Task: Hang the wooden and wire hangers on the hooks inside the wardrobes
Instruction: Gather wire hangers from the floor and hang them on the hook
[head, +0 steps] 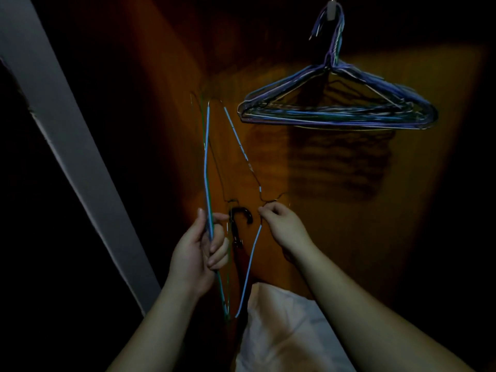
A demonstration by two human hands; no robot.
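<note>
The main risk here is tangling: the loose wire hangers (214,189) are turned on end and cross one another, so pulling one free could drag a second with it or spring it out of the grip. The thin necks near the dark hook (241,214) on the wardrobe wall (268,146) could also snag there or miss it, since the light is poor and the bare wire is hard to see.

The left hand (200,247) is closed round the long bars of the hangers, fingers curled and thumb across the blue-coated wire. The right hand (281,226) pinches a thin wire end between thumb and fingertips, probably a hanger's neck, though the dimness makes that uncertain.

A bunch (338,106) of hangers already hangs from an upper hook (332,9), well apart to the right. Pale cloth (281,326) lies below the forearms.
</note>
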